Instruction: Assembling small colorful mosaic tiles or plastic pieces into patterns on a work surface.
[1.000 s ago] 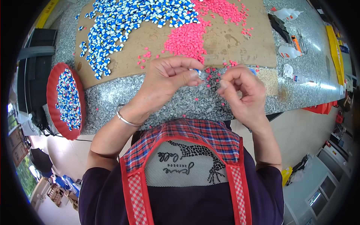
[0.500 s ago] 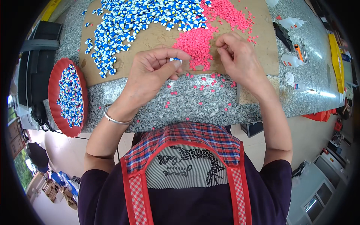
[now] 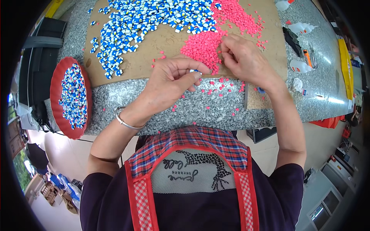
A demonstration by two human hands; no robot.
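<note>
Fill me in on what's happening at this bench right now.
A person in a checked apron is working with small parts at a granite counter. The left hand pinches one small blue-and-white piece in its fingers, while the right hand picks at the pink pile on the cardboard sheet. A spread of blue-and-white pieces lies farther back, and a red tray at the left holds more.
</note>
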